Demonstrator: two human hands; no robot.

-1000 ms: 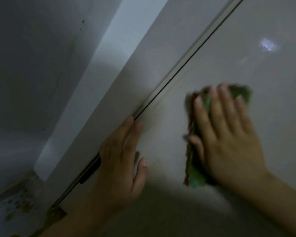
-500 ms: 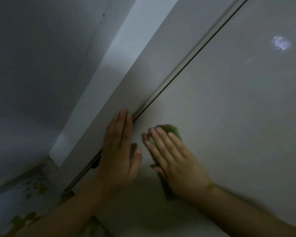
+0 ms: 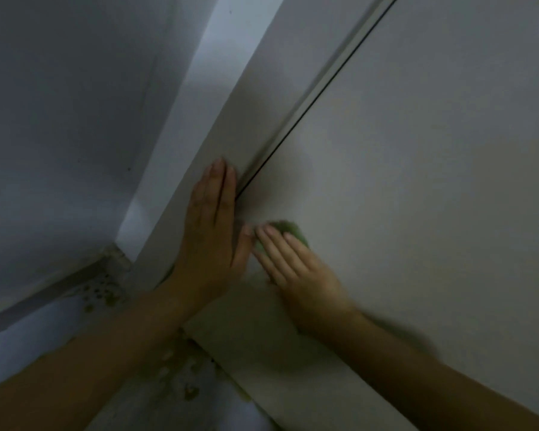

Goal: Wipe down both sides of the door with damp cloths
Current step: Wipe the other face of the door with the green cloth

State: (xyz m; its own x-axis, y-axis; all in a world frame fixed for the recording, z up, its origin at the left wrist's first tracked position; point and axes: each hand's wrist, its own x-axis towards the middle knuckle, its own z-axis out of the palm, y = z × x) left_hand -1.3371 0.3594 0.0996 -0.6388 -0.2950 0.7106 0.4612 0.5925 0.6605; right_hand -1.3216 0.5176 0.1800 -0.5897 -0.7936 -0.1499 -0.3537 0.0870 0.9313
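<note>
— Fingers flat: right hand [image 3: 296,269] presses green cloth [image 3: 288,230] low on door [image 3: 433,181]; left hand [image 3: 210,231] empty, braced by the gap [image 3: 293,132].
— Risk: door shifts, nipping those fingertips.

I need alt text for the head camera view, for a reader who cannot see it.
A right hand presses a green cloth flat against a pale grey door, low near its hinge edge. The left hand rests flat on the door frame beside it.
</note>
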